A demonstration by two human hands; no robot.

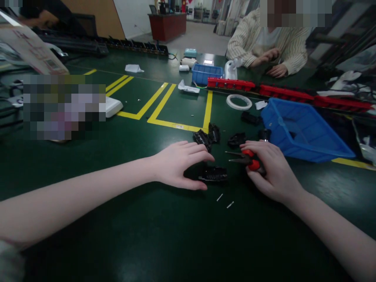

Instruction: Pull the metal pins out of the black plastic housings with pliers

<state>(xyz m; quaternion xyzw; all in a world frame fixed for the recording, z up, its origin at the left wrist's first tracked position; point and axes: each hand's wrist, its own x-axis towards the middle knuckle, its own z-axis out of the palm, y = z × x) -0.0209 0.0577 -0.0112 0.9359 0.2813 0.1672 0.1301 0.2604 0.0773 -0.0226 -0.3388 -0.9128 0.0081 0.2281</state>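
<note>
My left hand (180,164) rests on the dark green table (147,235), thumb and fingers curled round a flat black plastic part (214,174) and holding it down. My right hand (270,170) is closed on red-handled pliers (246,158) whose metal jaws point left, just above the part. Two short metal pins (225,201) lie on the table in front of the part. Several more black plastic parts (210,137) lie just beyond my hands.
A tilted blue bin (302,131) stands right of my hands. Farther back are a roll of white tape (239,102), red strips (232,83) and a small blue tray (205,73). Another person in a striped shirt (270,43) sits across the table. Yellow lines mark the surface.
</note>
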